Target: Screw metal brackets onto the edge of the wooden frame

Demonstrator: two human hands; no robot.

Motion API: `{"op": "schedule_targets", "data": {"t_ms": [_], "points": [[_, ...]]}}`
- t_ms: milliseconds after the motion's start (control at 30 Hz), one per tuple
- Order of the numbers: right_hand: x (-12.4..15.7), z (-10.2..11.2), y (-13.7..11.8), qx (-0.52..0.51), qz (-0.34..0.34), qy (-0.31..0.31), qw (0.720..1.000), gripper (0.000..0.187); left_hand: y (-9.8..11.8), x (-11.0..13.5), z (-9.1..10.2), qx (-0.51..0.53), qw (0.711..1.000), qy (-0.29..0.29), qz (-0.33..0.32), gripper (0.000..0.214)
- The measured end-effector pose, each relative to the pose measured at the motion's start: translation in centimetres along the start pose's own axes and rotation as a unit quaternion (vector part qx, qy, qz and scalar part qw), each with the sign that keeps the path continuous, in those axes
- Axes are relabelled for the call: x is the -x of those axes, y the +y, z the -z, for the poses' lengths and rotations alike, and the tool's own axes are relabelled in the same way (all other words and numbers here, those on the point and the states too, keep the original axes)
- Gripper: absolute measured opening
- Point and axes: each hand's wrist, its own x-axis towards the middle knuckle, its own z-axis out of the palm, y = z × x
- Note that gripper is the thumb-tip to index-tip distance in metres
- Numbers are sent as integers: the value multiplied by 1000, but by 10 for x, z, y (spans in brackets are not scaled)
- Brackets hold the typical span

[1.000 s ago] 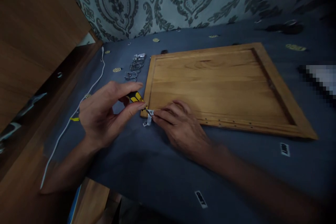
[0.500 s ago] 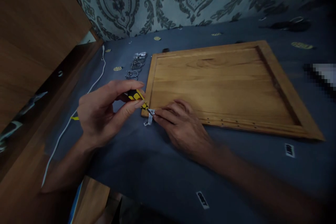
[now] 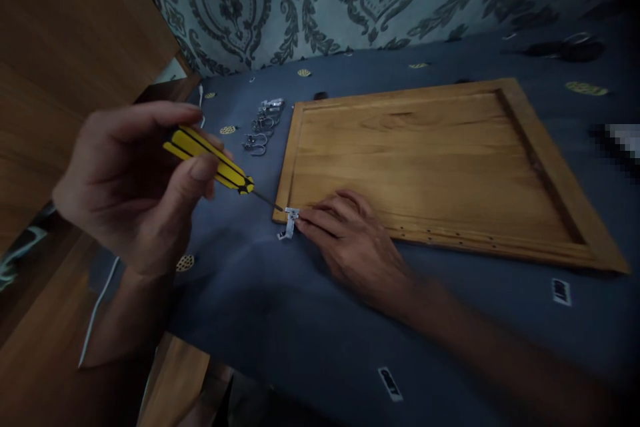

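A framed wooden panel [image 3: 430, 160] lies flat on a dark blue cloth [image 3: 310, 320]. At its near left corner sits a small metal bracket [image 3: 289, 221]. My right hand [image 3: 350, 240] pinches the bracket against the panel's edge with its fingertips. My left hand [image 3: 130, 180] is raised to the left and grips a yellow and black screwdriver [image 3: 210, 160]. The thin shaft slants down to the right, with its tip at the bracket.
Several metal hinges and fittings [image 3: 263, 123] lie in a row left of the panel. A white cable [image 3: 97, 303] runs along the cloth's left edge beside brown wooden furniture [image 3: 60, 40]. Patterned fabric [image 3: 310, 0] backs the scene. Scissors-like dark objects [image 3: 563, 48] lie far right.
My left hand has risen and drawn back to the left, showing the screwdriver's whole handle. Its tip stays at the bracket. My right hand has held still.
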Motion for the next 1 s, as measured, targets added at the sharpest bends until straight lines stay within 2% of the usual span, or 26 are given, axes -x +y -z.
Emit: {"op": "schedule_targets", "data": {"t_ms": [67,133,267,467,900,1000], "points": [[0,0,0,-4,0,9,1000,29,1,1,-2,-36,999,-10,7,15],[0,-1,0,-3,7,16,1000,27,-1,4,-5,-25,999,-20,24,4],[-3,1,0,12,18,31,999,27,-10,8,-7,14,997,-71,26,15],[-3,2,-1,22,17,19,999,30,-13,8,-8,95,989,-112,16,39],[-2,2,-2,14,4,8,1000,32,-14,8,-7,96,984,-147,22,42],[-3,2,-3,16,6,24,1000,32,-13,8,-8,96,984,-149,26,39]]}}
